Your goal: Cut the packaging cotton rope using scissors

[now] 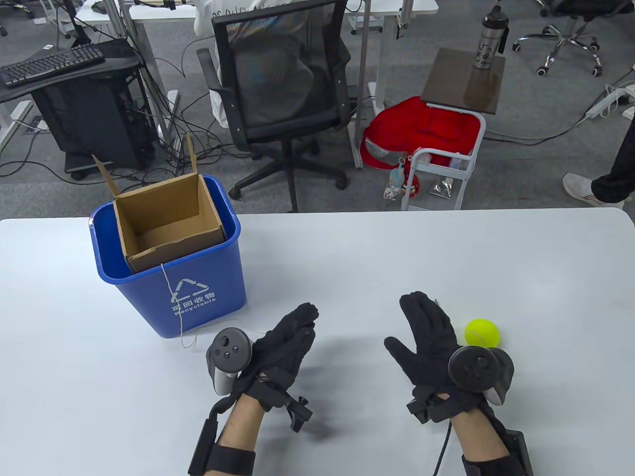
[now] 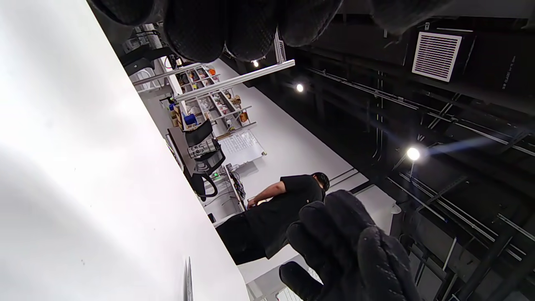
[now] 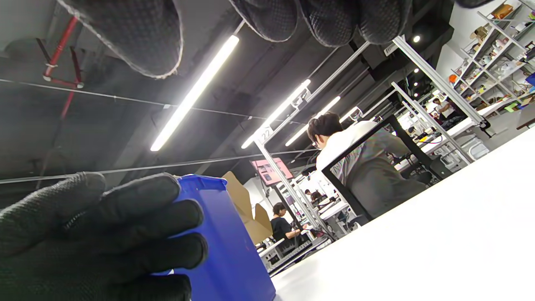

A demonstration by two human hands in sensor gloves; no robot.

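Rope is hanging from the cardboard box down the blue bin at far left — near it, the left hand and right hand are hovering spread, gripping nothing; a yellow ball is lying right.

One blue bin; one cardboard box; one ball.

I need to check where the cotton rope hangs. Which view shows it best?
The table view: the white rope runs from the cardboard box down the blue bin front onto the table. The right wrist view shows only bin and box; the left wrist view shows neither.
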